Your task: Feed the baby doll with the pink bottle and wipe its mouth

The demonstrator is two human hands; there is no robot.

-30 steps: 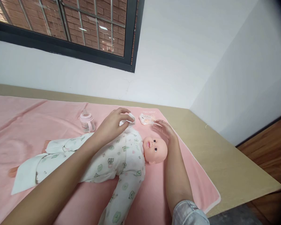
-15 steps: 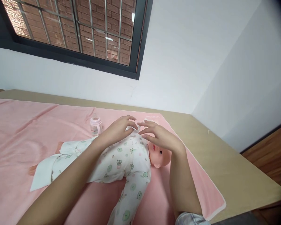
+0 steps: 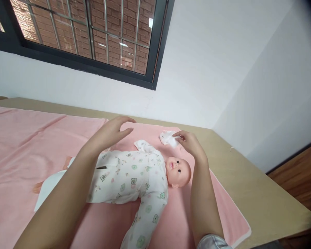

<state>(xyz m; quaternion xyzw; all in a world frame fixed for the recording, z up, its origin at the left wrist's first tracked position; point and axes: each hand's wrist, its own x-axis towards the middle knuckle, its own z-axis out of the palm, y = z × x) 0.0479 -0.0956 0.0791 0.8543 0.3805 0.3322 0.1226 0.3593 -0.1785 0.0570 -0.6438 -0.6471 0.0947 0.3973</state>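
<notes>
A baby doll [image 3: 178, 168] in a white printed sleepsuit [image 3: 129, 178] lies on its back on a pink blanket [image 3: 28, 138], head to the right. My right hand [image 3: 190, 143] hovers beyond the doll's head and pinches a small crumpled white piece [image 3: 168, 138] between its fingertips. My left hand [image 3: 114, 129] floats with fingers spread above the blanket, past the doll's chest, holding nothing. The feeding bottle is hidden behind my left arm.
The blanket covers a tan table [image 3: 261, 193] set into a corner of white walls. A dark-framed barred window [image 3: 93, 38] is above. The table's right edge drops to a wooden floor [image 3: 300, 180].
My left hand let go of the doll's sleeve and lifted away to the left. My right hand moved from over the doll's face to the far side and took hold of the white piece.
</notes>
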